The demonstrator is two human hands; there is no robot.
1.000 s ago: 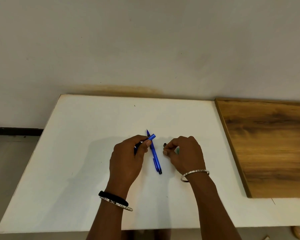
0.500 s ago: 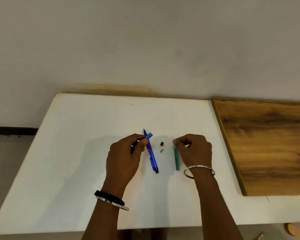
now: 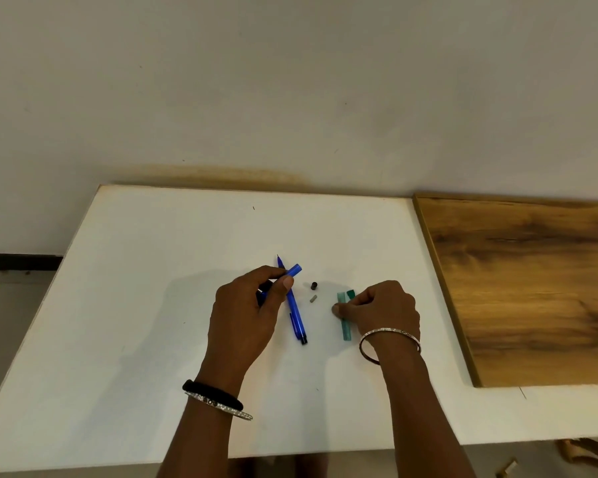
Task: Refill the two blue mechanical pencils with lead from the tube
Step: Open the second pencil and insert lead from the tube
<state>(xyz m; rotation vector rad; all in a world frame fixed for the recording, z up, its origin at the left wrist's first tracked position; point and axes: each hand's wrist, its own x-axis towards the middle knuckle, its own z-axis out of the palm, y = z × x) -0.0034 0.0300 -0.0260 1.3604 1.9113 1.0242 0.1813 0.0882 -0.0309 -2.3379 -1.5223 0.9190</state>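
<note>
Pinching the green lead tube (image 3: 345,327) while one blue pencil is held ready for filling

Left hand (image 3: 246,315) curls round the first pencil (image 3: 295,269), its blue end poking out past the thumb; the second pencil (image 3: 296,315) lies on the white table (image 3: 152,305) just beside that hand, tip pointing away; a small black cap (image 3: 314,285) and a grey eraser (image 3: 312,299) lie between pencils and tube; right hand (image 3: 384,308) pinches the tube against the table, its flap apparently ajar; next, I judge, lift and tip the tube so a lead slides into the held barrel; steady aim matters.
</note>
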